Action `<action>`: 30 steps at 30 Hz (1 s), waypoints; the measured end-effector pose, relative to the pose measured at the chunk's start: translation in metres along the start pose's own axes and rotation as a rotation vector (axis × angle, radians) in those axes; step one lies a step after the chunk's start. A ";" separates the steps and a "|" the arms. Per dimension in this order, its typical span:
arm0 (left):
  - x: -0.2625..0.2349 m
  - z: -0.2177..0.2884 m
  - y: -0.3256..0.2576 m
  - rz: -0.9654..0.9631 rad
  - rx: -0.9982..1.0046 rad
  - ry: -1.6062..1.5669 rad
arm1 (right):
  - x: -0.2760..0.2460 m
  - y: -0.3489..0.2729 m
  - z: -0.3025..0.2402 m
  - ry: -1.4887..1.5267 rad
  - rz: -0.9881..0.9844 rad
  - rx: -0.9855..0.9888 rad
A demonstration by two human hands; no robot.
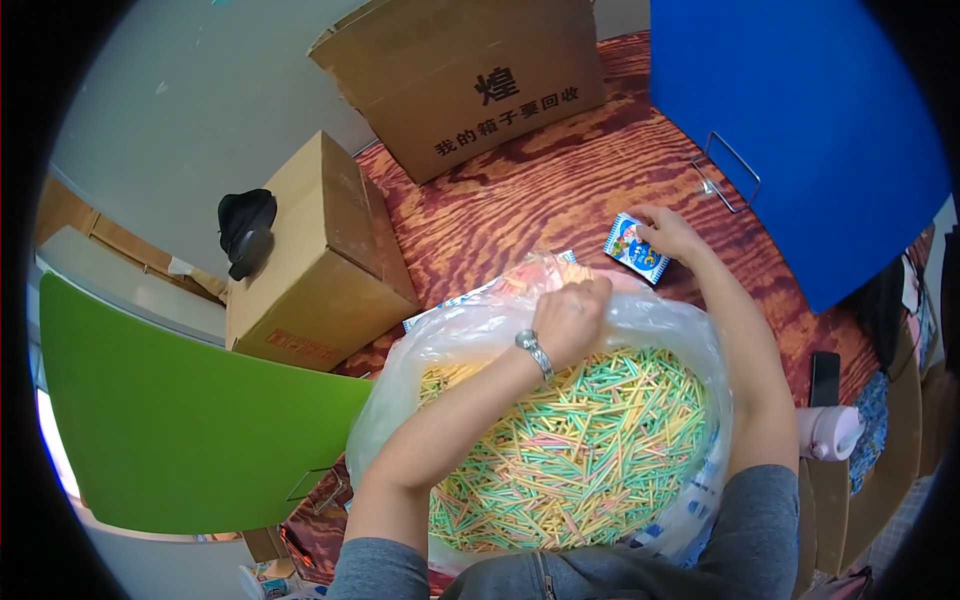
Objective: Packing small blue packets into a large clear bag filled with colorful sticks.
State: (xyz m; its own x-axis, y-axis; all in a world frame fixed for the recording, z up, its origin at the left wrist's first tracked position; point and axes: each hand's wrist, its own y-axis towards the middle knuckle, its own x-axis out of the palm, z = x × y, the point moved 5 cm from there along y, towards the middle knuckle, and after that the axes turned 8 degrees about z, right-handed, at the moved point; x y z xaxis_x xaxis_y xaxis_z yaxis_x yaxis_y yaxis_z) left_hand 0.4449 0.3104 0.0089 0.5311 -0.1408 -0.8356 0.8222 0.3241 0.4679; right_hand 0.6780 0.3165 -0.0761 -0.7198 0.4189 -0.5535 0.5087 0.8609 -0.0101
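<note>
Red-brown wood-grain tabletop bears a translucent plastic bag of thin pastel sticks. Beyond its rim, our right hand pinches a small blue-and-white packet; our curled left hand's grip we cannot tell. Dragging the rim could spill sticks.

Large cardboard box at rear of desk: one big black Chinese character, row of smaller ones beneath. Smaller cardboard box, left: red print low on side, blurred. Blue-and-white packet: colourful lettering, too small to read.
</note>
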 end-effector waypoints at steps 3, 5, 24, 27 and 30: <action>-0.005 0.012 -0.002 -0.068 -0.008 0.005 | 0.010 0.017 -0.011 -0.026 0.027 -0.061; -0.010 0.018 -0.004 -0.101 -0.018 -0.043 | 0.019 0.020 -0.034 -0.042 0.015 -0.089; -0.029 0.034 -0.011 -0.279 -0.054 -0.149 | 0.035 0.032 0.014 -0.019 -0.153 -0.089; -0.033 0.033 -0.018 -0.270 -0.095 -0.178 | 0.035 0.027 -0.030 0.041 -0.090 -0.037; -0.037 0.042 -0.020 -0.253 -0.108 -0.247 | 0.040 0.034 -0.056 0.046 -0.086 -0.238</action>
State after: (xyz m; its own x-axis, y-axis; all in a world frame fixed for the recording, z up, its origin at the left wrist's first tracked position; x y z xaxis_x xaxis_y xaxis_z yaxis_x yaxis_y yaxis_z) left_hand 0.4176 0.2701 0.0422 0.3577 -0.4462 -0.8204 0.9146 0.3448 0.2113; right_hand 0.6401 0.3790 -0.0522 -0.7791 0.3495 -0.5205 0.3235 0.9352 0.1438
